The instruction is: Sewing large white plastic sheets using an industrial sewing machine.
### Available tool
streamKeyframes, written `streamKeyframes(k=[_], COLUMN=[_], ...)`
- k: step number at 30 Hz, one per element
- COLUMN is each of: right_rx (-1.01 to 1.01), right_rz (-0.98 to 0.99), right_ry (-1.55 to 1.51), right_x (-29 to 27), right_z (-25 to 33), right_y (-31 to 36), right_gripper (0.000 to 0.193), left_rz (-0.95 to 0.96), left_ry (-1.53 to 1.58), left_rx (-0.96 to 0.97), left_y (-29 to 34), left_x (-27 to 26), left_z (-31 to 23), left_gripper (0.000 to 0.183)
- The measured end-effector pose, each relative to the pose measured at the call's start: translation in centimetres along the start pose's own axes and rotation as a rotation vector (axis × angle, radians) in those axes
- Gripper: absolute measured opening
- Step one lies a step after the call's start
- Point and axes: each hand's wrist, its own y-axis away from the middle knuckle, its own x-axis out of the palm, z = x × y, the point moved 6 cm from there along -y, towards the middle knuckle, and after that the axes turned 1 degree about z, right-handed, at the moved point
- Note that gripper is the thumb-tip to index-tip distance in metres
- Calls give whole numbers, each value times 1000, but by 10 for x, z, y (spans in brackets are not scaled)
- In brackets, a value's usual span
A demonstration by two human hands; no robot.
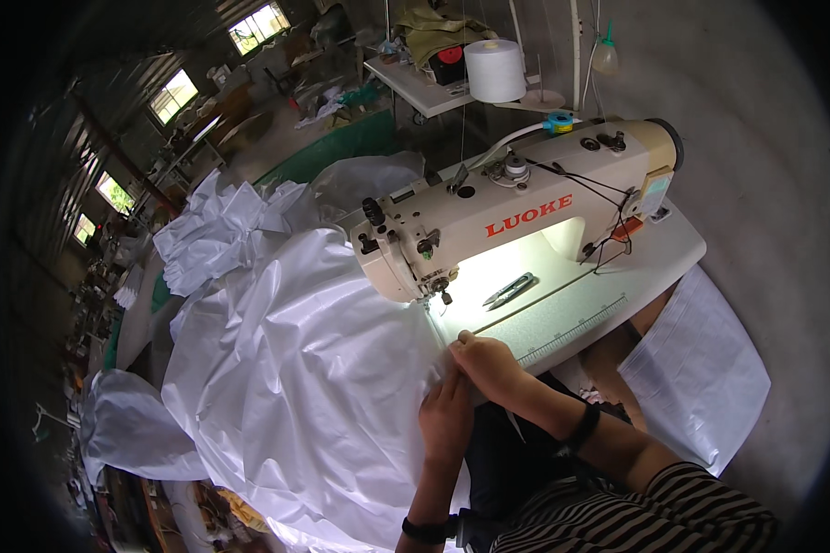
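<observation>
On the left side, a big white fabric (pixel 286 369) lies in loose folds over the table and hangs down toward the floor. Because so much of its weight is on this side, I judge that it can pull the seam away from the needle, so it is better to lift some slack onto the table before sewing.

The left hand (pixel 445 417) rests flat on the fabric near the front edge of the table, with the fingers together and pressing the cloth down. The right hand (pixel 489 362), just beside it and a little higher, pinches the fabric edge between the thumb and the fingertips. The two hands touch each other. To do this step well, the pinched edge should probably be kept straight and even, with the left hand only holding the layers, not stretching them.

Further right, the cream sewing machine (pixel 516 212) stands on the white table (pixel 673 244), and its lamp lights the needle area (pixel 431 297). The edge is not yet under the needle. Small thread snips (pixel 510 289) lie on the table behind it, well clear of the hands.
</observation>
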Motion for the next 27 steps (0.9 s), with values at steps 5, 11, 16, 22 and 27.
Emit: streamKeyframes(k=[5, 11, 16, 22, 27], right_rx=[-128, -111, -99, -101, -112], right_rz=[-44, 6, 13, 49, 73], right_ry=[204, 260, 377, 430, 433], right_x=[0, 7, 9, 22, 28], right_z=[13, 14, 12, 6, 2], right_y=[16, 5, -21, -34, -39], right_gripper=[12, 19, 34, 38, 42], left_rz=[-49, -4, 17, -142, -81], left_ry=[39, -22, -43, 25, -14], left_rx=[25, 24, 22, 50, 51], left_y=[5, -11, -36, -45, -47], left_x=[0, 0, 2, -4, -1], left_z=[4, 12, 26, 27, 32], left_gripper=[31, 30, 34, 35, 36])
